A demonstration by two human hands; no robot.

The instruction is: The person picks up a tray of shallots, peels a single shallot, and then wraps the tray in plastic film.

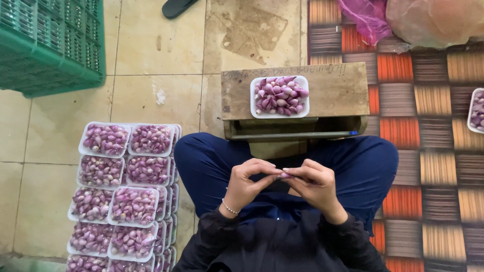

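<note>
My left hand (248, 182) and my right hand (313, 182) meet over my lap, and their fingertips pinch one small purple shallot (283, 175) between them. A thin bracelet circles my left wrist. In front of my knees stands a low wooden stand (338, 90) with a white foam tray (254, 114) of purple shallots (280, 95) on top. I sit cross-legged in dark blue trousers (201, 161).
Several white trays filled with shallots (123, 196) are stacked in rows on the tiled floor at my left. A green plastic crate (50, 45) stands at the upper left. A striped woven mat (433, 166) lies at the right, with another tray (476, 111) at its edge and bags (433, 20) beyond.
</note>
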